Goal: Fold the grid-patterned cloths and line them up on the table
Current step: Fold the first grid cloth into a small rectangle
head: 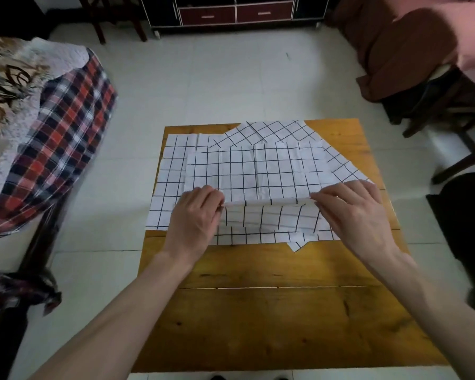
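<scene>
Far left: a plaid blanket (66, 138) in red, dark blue and white lies on a bed, well apart from the table.
Table: a wooden table (258, 311) stands on a pale tiled floor; its near half is bare wood.
Cloths: several grid-patterned cloths lie overlapping on the far half of the table. The left cloth (170, 165) is flat, the top cloth (258, 171) lies across the middle, and the far cloth (274, 130) sits turned, with its lines running diagonally (I cannot tell the exact number of pieces below).
Left hand: the left hand (195, 218) pinches the near-left part of the top cloth, with the fingers curled round the raised edge.
Fold: the near edge of the top cloth is lifted off the table and hangs between the two hands as a loose flap.
Right hand: the right hand (351, 209) pinches the same edge at the near-right part, fingertips pressed together on the fabric.
Step in hand: it seems to be the first fold of the top cloth, near edge toward far edge; none of the cloths looks fully folded and lined up.
Next move: I think both hands must carry the edge away from the body at the same level, so the grid lines match, and then lay it down without dragging the cloths below.
Far right: a dark wooden chair (450, 127) stands beside the table.
</scene>
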